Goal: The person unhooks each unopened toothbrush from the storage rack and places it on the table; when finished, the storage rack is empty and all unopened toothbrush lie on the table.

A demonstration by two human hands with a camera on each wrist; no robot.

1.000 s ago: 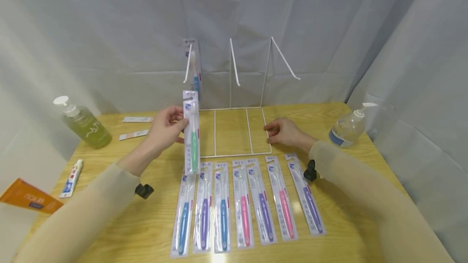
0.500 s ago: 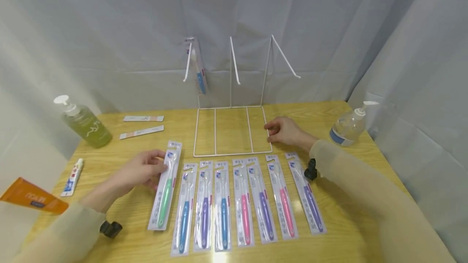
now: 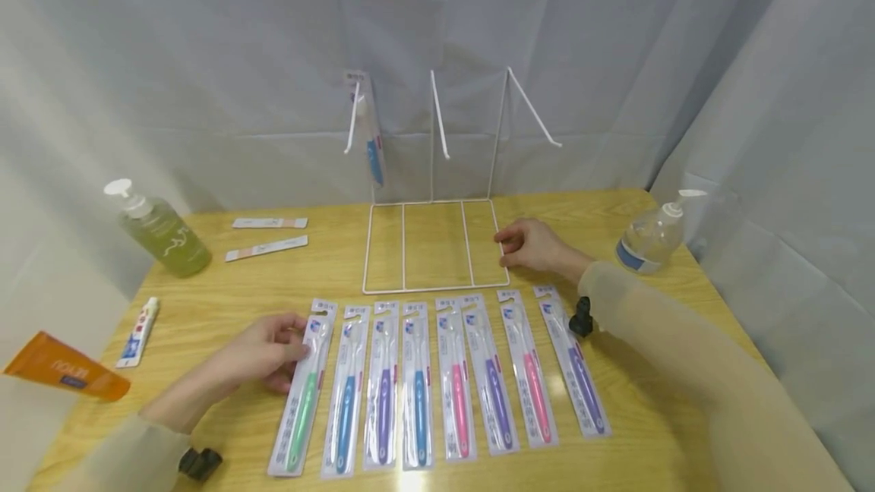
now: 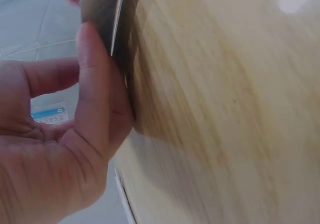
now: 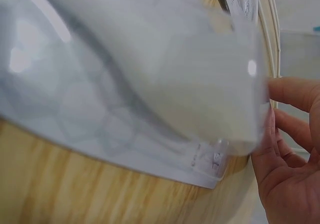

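Note:
In the head view, my left hand (image 3: 263, 351) pinches the left edge of a packaged toothbrush with a green handle (image 3: 301, 416), at the left end of a row of packaged toothbrushes. From the left wrist view, the thumb and fingers of that hand (image 4: 75, 119) meet the pack's edge close to the tabletop. My right hand (image 3: 536, 245) holds the right side wire of a white wire rack (image 3: 404, 249). One packaged toothbrush with a blue handle (image 3: 374, 162) hangs on the rack's left hook. The right wrist view shows a toothbrush pack (image 5: 125, 84) very close, blurred.
Packs with blue (image 3: 345, 408), purple (image 3: 384, 408) and pink handles (image 3: 459, 408) lie in the row before the rack. At the left are a green pump bottle (image 3: 167, 238), an orange tube (image 3: 68, 367), a toothpaste tube (image 3: 139, 332) and two strips (image 3: 266, 247). A clear pump bottle (image 3: 649, 238) stands right.
My left hand has carried the green toothbrush pack from in front of the rack down and left to the row's left end. The hanging pack swung slightly. My right hand has stayed put.

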